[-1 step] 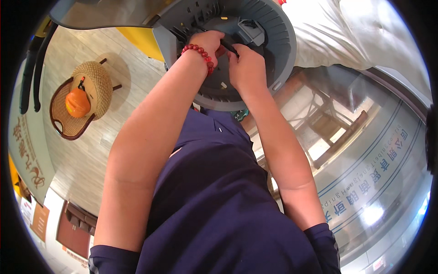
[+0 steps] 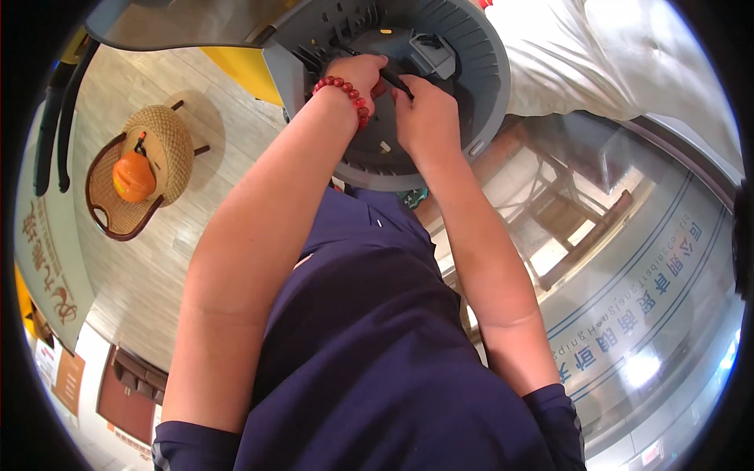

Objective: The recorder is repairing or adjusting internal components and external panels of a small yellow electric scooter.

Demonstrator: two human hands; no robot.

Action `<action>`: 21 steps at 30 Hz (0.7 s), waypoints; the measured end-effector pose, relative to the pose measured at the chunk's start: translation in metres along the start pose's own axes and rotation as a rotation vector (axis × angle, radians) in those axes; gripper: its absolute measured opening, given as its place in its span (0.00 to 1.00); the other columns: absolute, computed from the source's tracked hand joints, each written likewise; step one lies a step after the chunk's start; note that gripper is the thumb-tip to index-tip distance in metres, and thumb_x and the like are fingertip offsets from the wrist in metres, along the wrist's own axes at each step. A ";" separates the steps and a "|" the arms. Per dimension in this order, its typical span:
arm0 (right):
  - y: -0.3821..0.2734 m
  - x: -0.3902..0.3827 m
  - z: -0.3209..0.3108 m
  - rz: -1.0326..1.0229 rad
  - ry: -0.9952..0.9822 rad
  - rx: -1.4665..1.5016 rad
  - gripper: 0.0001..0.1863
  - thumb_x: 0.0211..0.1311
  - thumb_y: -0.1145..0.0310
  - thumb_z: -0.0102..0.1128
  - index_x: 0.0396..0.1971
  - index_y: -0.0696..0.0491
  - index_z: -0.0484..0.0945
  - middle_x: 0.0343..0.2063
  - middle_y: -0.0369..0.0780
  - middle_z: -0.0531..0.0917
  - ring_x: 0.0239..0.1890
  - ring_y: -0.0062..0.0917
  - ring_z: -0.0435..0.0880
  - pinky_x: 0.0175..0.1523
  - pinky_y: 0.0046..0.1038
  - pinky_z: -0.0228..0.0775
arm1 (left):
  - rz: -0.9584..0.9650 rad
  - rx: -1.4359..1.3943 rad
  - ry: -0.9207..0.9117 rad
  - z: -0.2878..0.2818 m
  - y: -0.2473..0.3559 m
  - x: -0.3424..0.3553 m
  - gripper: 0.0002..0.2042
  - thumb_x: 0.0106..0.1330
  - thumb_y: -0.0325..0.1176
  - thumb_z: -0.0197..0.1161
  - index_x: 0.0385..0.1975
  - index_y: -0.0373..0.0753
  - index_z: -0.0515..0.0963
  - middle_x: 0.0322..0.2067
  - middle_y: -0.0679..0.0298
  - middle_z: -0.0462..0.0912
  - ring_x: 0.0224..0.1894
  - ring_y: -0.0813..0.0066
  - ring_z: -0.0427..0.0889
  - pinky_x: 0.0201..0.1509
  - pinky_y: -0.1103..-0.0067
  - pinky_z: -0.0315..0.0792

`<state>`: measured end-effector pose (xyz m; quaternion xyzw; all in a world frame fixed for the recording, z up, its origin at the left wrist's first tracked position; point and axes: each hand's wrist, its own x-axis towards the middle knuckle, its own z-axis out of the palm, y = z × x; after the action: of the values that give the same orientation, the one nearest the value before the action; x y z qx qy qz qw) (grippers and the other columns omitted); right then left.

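Both my hands are inside a round, deep grey plastic tub [image 2: 488, 78] with ribbed walls. My left hand [image 2: 360, 72], a red bead bracelet [image 2: 345, 88] on its wrist, is closed around one end of a slim black cable-like piece [image 2: 394, 79]. On the other end my right hand [image 2: 428, 111] is closed in a pinch. Some of the fingers are hidden behind the hands. Beyond the right hand, a grey box-shaped fitting [image 2: 434, 56] with a dark part on top sits on the tub's floor. Slots and small openings mark the tub's far left wall.
A grey curved cover [image 2: 181, 23] and a yellow panel [image 2: 243, 72] adjoin the tub on the left. A wicker chair [image 2: 174, 145] with an orange helmet [image 2: 133, 177] stands on the floor further left. White crumpled cloth [image 2: 597, 63] and a glass pane [image 2: 628, 267] are at the right.
Almost nothing differs. My right hand has shifted very slightly to the right, the black piece still between both hands.
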<state>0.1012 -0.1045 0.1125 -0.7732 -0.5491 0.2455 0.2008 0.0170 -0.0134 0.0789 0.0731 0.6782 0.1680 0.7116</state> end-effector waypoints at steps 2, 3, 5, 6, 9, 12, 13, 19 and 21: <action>0.001 0.002 -0.007 0.070 -0.060 0.119 0.19 0.58 0.64 0.54 0.42 0.65 0.71 0.28 0.47 0.78 0.26 0.33 0.79 0.35 0.27 0.73 | 0.029 0.093 0.011 0.000 -0.001 0.000 0.04 0.57 0.21 0.54 0.31 0.31 0.72 0.29 0.59 0.74 0.32 0.69 0.75 0.35 0.77 0.72; 0.001 0.005 -0.009 0.428 -0.144 0.533 0.19 0.58 0.64 0.54 0.43 0.64 0.71 0.26 0.46 0.79 0.25 0.32 0.79 0.35 0.27 0.73 | 0.041 0.101 0.013 0.000 -0.001 -0.002 0.03 0.57 0.22 0.54 0.31 0.31 0.73 0.29 0.59 0.74 0.31 0.69 0.74 0.35 0.77 0.72; 0.005 0.008 -0.010 0.788 -0.224 0.946 0.19 0.57 0.64 0.55 0.44 0.62 0.71 0.24 0.45 0.79 0.24 0.31 0.79 0.34 0.26 0.73 | 0.053 0.110 0.014 0.001 0.000 -0.003 0.03 0.58 0.23 0.55 0.30 0.31 0.73 0.28 0.59 0.74 0.30 0.69 0.74 0.34 0.77 0.72; 0.009 0.008 -0.010 0.872 -0.282 1.089 0.19 0.58 0.65 0.54 0.45 0.61 0.70 0.24 0.44 0.79 0.24 0.30 0.79 0.34 0.26 0.73 | 0.040 0.090 0.025 0.001 0.000 -0.003 0.04 0.58 0.24 0.56 0.31 0.31 0.73 0.29 0.59 0.74 0.30 0.69 0.73 0.34 0.77 0.72; 0.006 0.006 -0.007 0.767 -0.301 0.991 0.18 0.59 0.65 0.53 0.45 0.61 0.70 0.27 0.45 0.79 0.26 0.29 0.79 0.34 0.26 0.73 | 0.005 -0.021 0.023 0.000 0.000 0.000 0.05 0.58 0.26 0.57 0.31 0.31 0.72 0.29 0.58 0.74 0.30 0.69 0.73 0.35 0.77 0.71; 0.001 0.002 -0.006 0.312 -0.138 0.423 0.15 0.60 0.66 0.50 0.40 0.62 0.72 0.28 0.46 0.78 0.25 0.27 0.79 0.31 0.25 0.73 | -0.008 0.005 0.009 0.003 0.001 -0.004 0.05 0.58 0.25 0.56 0.31 0.30 0.71 0.30 0.57 0.75 0.31 0.68 0.74 0.35 0.76 0.72; -0.001 0.001 -0.005 0.044 -0.017 0.095 0.13 0.61 0.67 0.48 0.37 0.62 0.73 0.27 0.47 0.78 0.23 0.26 0.80 0.28 0.24 0.73 | 0.002 0.122 0.007 0.003 0.001 -0.007 0.04 0.58 0.23 0.55 0.31 0.30 0.71 0.30 0.56 0.74 0.32 0.67 0.75 0.35 0.76 0.72; -0.006 0.011 -0.015 0.879 -0.358 1.297 0.16 0.61 0.67 0.49 0.44 0.61 0.72 0.33 0.43 0.79 0.25 0.27 0.79 0.34 0.25 0.73 | 0.036 -0.019 -0.042 -0.005 -0.001 0.000 0.05 0.58 0.23 0.55 0.32 0.30 0.71 0.31 0.56 0.74 0.30 0.66 0.75 0.33 0.75 0.74; 0.003 0.008 -0.003 0.776 -0.355 1.114 0.16 0.61 0.65 0.50 0.44 0.62 0.72 0.33 0.43 0.79 0.25 0.28 0.79 0.34 0.26 0.74 | 0.008 -0.008 -0.033 0.001 0.003 -0.007 0.05 0.58 0.24 0.56 0.32 0.30 0.71 0.31 0.56 0.74 0.30 0.67 0.75 0.33 0.76 0.73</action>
<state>0.1078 -0.0976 0.1117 -0.6438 -0.0503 0.6666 0.3723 0.0177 -0.0125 0.0864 0.0757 0.6653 0.1726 0.7224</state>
